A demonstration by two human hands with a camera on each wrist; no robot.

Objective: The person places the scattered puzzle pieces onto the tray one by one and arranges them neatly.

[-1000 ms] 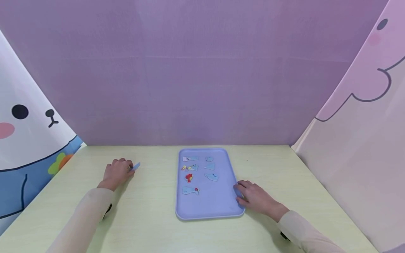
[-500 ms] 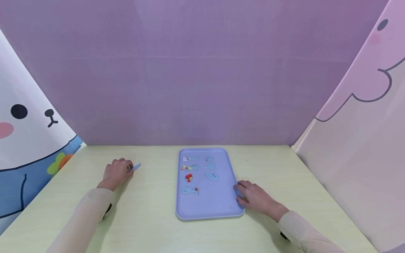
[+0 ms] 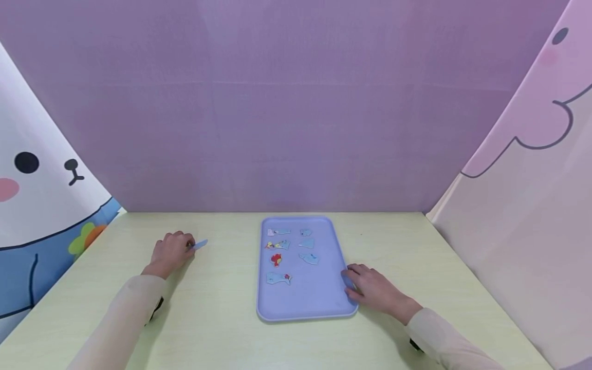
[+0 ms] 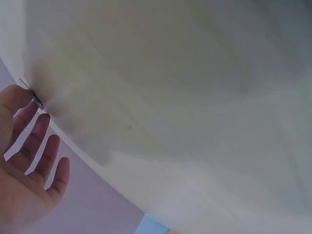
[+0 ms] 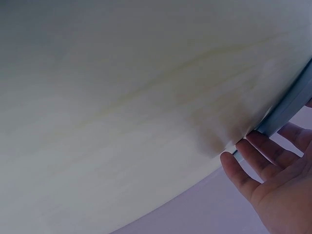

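Note:
My left hand (image 3: 170,253) is at the left of the table, low over its surface. Between its thumb and fingertips it pinches a thin, flat blue piece (image 3: 200,244), which sticks out to the right; a dark sliver of this piece (image 4: 37,101) shows in the left wrist view. My right hand (image 3: 372,289) holds the right rim of a light purple tray (image 3: 324,303), thumb and fingers at its edge. In the right wrist view several fingertips touch the table beside the tray wall (image 5: 287,109). Several flat printed pieces lie in the tray, among them a red one (image 3: 276,260).
More light blue pieces, such as a fish-tail-shaped one (image 3: 279,278) and a triangular one (image 3: 307,243), lie apart in two columns. The pale wooden table (image 3: 222,318) meets a purple cloth wall (image 3: 296,128) at the back. Printed curtains stand at both sides.
The blue piece in my left hand has turned slightly, its free end a little further right and lower. My right hand and the tray have stayed in place.

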